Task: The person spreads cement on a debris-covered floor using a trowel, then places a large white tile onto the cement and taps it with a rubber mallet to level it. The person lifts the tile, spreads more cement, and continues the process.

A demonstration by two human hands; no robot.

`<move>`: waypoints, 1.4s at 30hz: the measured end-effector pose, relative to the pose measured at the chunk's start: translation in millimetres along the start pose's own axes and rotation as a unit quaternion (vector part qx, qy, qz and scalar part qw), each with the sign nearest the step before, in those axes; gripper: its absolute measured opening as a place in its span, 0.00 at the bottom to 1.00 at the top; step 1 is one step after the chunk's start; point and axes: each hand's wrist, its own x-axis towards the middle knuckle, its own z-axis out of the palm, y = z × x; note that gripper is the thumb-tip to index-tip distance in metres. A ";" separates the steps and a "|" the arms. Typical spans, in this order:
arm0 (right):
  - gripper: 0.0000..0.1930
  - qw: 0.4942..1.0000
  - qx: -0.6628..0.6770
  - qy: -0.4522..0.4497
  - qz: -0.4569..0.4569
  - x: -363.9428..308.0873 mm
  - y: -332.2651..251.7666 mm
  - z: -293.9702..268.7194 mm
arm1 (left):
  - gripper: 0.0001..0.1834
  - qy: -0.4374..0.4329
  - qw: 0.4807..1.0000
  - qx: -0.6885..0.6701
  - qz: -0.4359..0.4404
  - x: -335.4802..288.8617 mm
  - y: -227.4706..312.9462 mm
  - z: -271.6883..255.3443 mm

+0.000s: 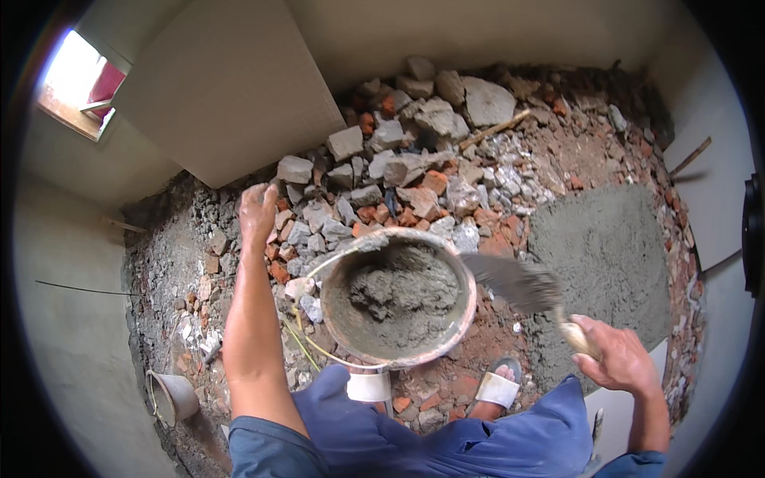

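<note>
Toward the right edge of the floor (496, 349), beside the bucket (468, 307), your trowel (522, 285) looks stiff, probably blade-heavy. Right hand (617, 357): fingers round the handle (580, 338), best hold imo. Left hand (259, 211): fingers curled, can't tell if empty.

The left forearm (255, 331) reaches nearly straight forward, and the left grip (258, 210) is at its end with the fingers bent. The right forearm (650, 418) comes from below, and the right grip (620, 358) is closed, pointing leftward.

Blue trousers (502, 436), dark sleeves (269, 450), white-strapped sandals (497, 390).
</note>
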 end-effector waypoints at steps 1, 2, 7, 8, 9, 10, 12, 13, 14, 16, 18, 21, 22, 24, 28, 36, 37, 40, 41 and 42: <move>0.23 0.998 -0.054 -0.036 -0.027 10.9 -16.7 -17.9 | 0.21 0.006 1.000 -0.015 -0.024 0.1 -4.5 2.1; 0.25 0.989 -0.112 -0.044 -0.082 22.7 -33.0 -28.0 | 0.22 -0.025 0.995 -0.082 -0.049 -0.3 -7.6 1.1; 0.16 0.947 -0.208 -0.153 -0.189 130.3 -110.9 24.2 | 0.16 0.067 0.985 -0.159 -0.031 4.0 33.0 -7.1; 0.15 0.945 -0.194 -0.164 -0.207 154.6 -126.0 42.3 | 0.15 0.047 0.985 -0.168 -0.010 1.5 44.7 -15.4; 0.14 0.935 -0.196 -0.212 -0.208 172.6 -137.8 55.8 | 0.14 0.016 0.986 -0.167 -0.015 -2.8 55.1 -26.1; 0.14 0.947 -0.166 -0.183 -0.208 177.9 -146.9 62.5 | 0.14 0.038 0.988 -0.141 0.044 -8.3 66.4 -35.3; 0.14 0.946 -0.163 -0.236 -0.149 173.3 -155.8 60.8 | 0.13 0.024 0.994 -0.067 0.089 -35.5 66.6 -76.3; 0.15 0.975 -0.078 -0.151 -0.142 157.3 -151.9 50.2 | 0.13 0.001 0.996 -0.021 0.092 -53.9 61.0 -100.1; 0.16 0.989 -0.017 -0.085 -0.123 141.3 -143.3 34.1 | 0.13 -0.062 0.998 0.002 0.027 -75.4 50.0 -128.6; 0.19 0.990 0.138 0.016 -0.020 88.1 -116.0 -5.0 | 0.14 -0.135 0.986 0.038 -0.087 -139.0 25.9 -199.5; 0.22 0.958 0.264 0.085 0.072 16.0 -75.2 -49.4 | 0.25 -0.232 0.943 0.095 -0.217 -222.1 8.4 -292.4; 0.24 0.964 0.148 0.033 0.219 -128.9 -25.9 -101.8 | 0.32 -0.523 0.725 0.208 -0.398 -335.2 2.1 -438.7; 0.24 0.971 -0.039 0.013 0.237 -184.9 -25.1 -109.7 | 0.32 -0.533 0.710 0.234 -0.396 -371.1 10.7 -487.0; 0.23 0.948 0.030 -0.028 0.314 -290.3 -32.3 -126.4 | 0.33 -0.562 0.647 0.196 -0.477 -416.9 19.2 -562.5; 0.20 0.919 0.076 -0.116 0.369 -388.5 -88.4 -118.8 | 0.34 -0.404 0.712 0.131 -0.559 -448.4 30.3 -631.1; 0.15 0.960 0.025 -0.121 0.251 -396.8 -212.8 -78.1 | 0.26 -0.265 0.939 -0.037 -0.214 -184.7 57.0 -541.6; 0.14 0.963 -0.011 -0.118 0.241 -390.9 -224.3 -79.0 | 0.25 -0.268 0.936 -0.097 -0.206 -150.2 75.2 -534.0; 0.16 0.745 0.445 0.055 0.493 -371.8 -251.5 -83.9 | 0.21 -0.327 0.910 -0.161 -0.199 -86.1 124.6 -521.3; 0.16 0.652 0.523 0.095 0.541 -370.5 -259.3 -84.7 | 0.21 -0.381 0.885 -0.144 -0.224 -80.0 131.9 -523.1; 0.16 0.637 0.499 0.103 0.578 -369.8 -265.6 -85.1 | 0.21 -0.401 0.886 -0.127 -0.195 -79.9 135.6 -522.7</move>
